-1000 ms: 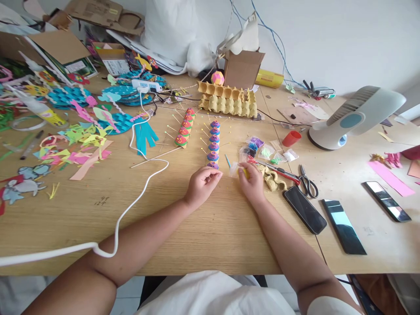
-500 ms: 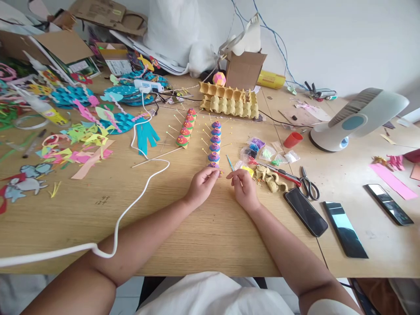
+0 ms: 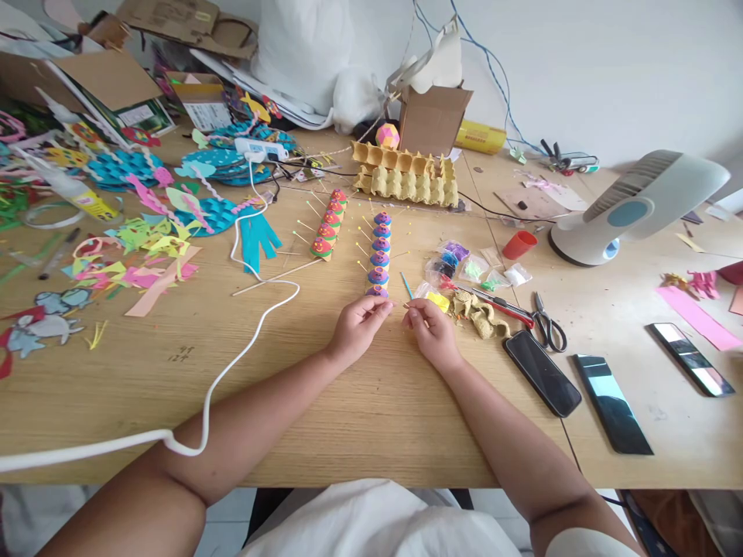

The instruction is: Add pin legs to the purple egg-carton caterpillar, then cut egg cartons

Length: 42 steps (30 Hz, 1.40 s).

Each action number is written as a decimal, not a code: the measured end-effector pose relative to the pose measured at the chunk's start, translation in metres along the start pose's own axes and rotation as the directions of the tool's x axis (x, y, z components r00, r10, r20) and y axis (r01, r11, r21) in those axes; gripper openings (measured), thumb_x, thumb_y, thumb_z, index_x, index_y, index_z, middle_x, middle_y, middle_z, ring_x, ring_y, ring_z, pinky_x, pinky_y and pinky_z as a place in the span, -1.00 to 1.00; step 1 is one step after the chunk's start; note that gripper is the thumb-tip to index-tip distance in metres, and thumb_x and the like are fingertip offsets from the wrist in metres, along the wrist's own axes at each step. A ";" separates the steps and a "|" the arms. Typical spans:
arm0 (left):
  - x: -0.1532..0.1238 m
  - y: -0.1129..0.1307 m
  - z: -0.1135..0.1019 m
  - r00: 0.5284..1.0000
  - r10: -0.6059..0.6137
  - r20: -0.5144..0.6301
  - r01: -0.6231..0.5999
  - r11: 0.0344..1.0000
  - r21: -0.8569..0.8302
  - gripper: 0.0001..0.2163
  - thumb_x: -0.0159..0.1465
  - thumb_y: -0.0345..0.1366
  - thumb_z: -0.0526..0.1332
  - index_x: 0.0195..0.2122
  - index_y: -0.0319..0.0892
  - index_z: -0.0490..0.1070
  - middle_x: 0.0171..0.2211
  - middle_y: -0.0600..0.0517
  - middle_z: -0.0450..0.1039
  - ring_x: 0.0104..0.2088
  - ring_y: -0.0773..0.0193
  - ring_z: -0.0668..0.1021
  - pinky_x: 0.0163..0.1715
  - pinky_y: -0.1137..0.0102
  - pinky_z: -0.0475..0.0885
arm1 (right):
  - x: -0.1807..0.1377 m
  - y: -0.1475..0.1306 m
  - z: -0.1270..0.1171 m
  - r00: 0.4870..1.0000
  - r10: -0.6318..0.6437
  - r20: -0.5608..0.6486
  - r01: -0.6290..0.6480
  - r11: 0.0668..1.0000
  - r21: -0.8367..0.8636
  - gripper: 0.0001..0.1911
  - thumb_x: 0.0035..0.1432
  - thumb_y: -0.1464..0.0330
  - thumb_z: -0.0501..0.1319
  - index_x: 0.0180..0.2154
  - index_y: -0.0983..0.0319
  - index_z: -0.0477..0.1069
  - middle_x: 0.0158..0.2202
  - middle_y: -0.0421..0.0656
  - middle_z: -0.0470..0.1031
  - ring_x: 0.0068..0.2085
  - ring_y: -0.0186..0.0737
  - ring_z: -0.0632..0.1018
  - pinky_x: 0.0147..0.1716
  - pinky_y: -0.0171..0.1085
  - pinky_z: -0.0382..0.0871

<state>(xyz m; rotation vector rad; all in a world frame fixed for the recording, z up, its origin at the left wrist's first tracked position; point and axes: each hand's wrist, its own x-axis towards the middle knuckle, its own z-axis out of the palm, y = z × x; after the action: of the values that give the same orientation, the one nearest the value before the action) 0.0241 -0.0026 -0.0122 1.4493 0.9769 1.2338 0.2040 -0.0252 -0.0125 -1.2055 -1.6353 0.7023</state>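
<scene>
My left hand (image 3: 357,328) rests on the wooden table (image 3: 325,402) with its fingers pinched together just below a row of blue-and-purple painted caps (image 3: 379,253). My right hand (image 3: 433,331) sits a few centimetres to the right, fingers also pinched, fingertips pointing toward the left hand. What each pinch holds is too small to name. A second row of red-and-green caps (image 3: 328,224) lies to the left. Small plastic bags of beads (image 3: 458,264) and a yellow bit (image 3: 439,300) lie just beyond my right hand.
A white cable (image 3: 232,363) crosses my left forearm. Scissors (image 3: 544,319), a red-handled tool (image 3: 499,304), two dark phones (image 3: 542,372) (image 3: 612,402) and a fan (image 3: 632,205) lie right. Egg cartons (image 3: 406,174) and a cardboard box (image 3: 433,120) stand behind. Paper cutouts (image 3: 133,240) cover the left.
My right hand left the plastic bag near the yellow bit and moved left toward my left hand. The left hand stayed almost still.
</scene>
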 end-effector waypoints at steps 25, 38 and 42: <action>0.000 -0.006 0.001 0.996 0.071 0.056 -0.073 0.997 0.040 -0.79 0.35 -0.13 0.27 -0.18 -0.16 0.56 -0.25 0.00 0.57 -0.31 0.31 0.53 -0.25 0.42 0.43 | -0.001 -0.005 -0.001 0.999 -0.009 0.042 0.009 1.000 0.003 -0.75 0.40 0.19 0.09 -0.23 0.16 0.43 -0.49 -0.23 0.47 -0.46 -0.28 0.45 -0.39 -0.28 0.36; 0.001 -0.004 0.001 0.997 0.072 0.033 -0.073 0.997 0.012 -0.78 0.34 -0.13 0.29 -0.18 -0.16 0.60 -0.19 -0.04 0.63 -0.21 0.26 0.62 -0.16 0.40 0.51 | 0.000 -0.006 -0.001 0.998 -0.013 0.059 0.014 1.000 -0.017 -0.75 0.40 0.20 0.09 -0.26 0.16 0.44 -0.48 -0.22 0.48 -0.46 -0.28 0.45 -0.42 -0.28 0.34; 0.001 -0.004 0.000 0.998 0.067 0.023 -0.067 0.998 0.018 -0.77 0.34 -0.11 0.29 -0.19 -0.16 0.59 -0.22 -0.03 0.63 -0.25 0.27 0.61 -0.18 0.39 0.51 | 0.000 -0.005 -0.001 0.998 -0.011 0.063 0.012 1.000 -0.008 -0.74 0.40 0.18 0.09 -0.25 0.16 0.44 -0.48 -0.21 0.49 -0.46 -0.28 0.46 -0.41 -0.28 0.36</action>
<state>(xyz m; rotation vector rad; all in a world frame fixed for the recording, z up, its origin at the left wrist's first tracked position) 0.0247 -0.0008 -0.0163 1.5185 0.9337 1.2565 0.2024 -0.0276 -0.0078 -1.1897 -1.6976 0.7332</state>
